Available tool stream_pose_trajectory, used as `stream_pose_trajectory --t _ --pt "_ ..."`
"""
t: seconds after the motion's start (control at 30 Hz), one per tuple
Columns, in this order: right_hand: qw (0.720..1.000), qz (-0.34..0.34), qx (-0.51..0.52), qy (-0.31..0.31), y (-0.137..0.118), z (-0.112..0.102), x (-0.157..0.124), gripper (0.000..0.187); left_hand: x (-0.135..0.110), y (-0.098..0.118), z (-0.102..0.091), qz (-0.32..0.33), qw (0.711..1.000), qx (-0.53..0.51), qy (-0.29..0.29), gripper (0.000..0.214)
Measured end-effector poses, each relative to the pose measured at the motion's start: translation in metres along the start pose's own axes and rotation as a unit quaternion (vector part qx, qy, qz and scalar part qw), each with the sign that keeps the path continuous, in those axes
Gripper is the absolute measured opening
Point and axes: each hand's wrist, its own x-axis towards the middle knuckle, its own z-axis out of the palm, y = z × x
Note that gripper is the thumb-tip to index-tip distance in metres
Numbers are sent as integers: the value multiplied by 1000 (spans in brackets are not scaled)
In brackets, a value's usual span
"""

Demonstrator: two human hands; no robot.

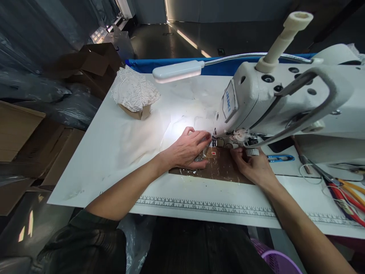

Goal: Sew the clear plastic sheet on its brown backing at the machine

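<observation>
My left hand (191, 149) lies with fingers spread and thumb apart, just left of the presser foot (213, 142) of a white sewing machine (245, 102). Beneath its fingers is some clear, shiny material, on a flat brown sheet (221, 167) with a small red-and-white mark. My right hand (253, 164) is to the right of the needle area, its fingers curled together at the brown sheet's far edge. What those fingers pinch, if anything, is hidden. Sheer whitish fabric (139, 140) spreads over the tabletop left of my left hand.
White lace (135, 88) is heaped on a small carton at the back left. A lamp (178, 71) on a bendy neck hangs above. To the right are blue thread snips (281, 158) and scissors (346, 194). A printed ruler (199, 207) follows the table's front edge. Cardboard boxes stand left.
</observation>
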Motion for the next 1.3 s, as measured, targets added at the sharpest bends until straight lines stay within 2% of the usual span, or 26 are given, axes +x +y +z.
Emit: stream_pose_trajectory --t 0.1,0.27,0.47,0.67,1.0,1.17,1.3 --pt "998 53 24 12 8 2 4 31 0 -1 3 -7 1000 -15 9 71" --pt "972 142 186 39 16 6 11 33 0 -3 6 -35 999 -19 -12 75" --pt "936 172 301 53 13 6 15 26 -1 10 0 -76 996 35 -12 76" --pt "942 144 301 43 15 7 13 32 4 20 -9 -111 992 61 -30 74" --pt "939 147 309 22 7 0 14 21 4 8 -10 -85 995 11 -48 78" --pt "953 116 279 22 8 1 14 19 0 5 -6 -87 995 -6 -46 80" --pt "959 120 256 28 10 4 12 19 0 4 -4 -88 995 -7 -50 81"
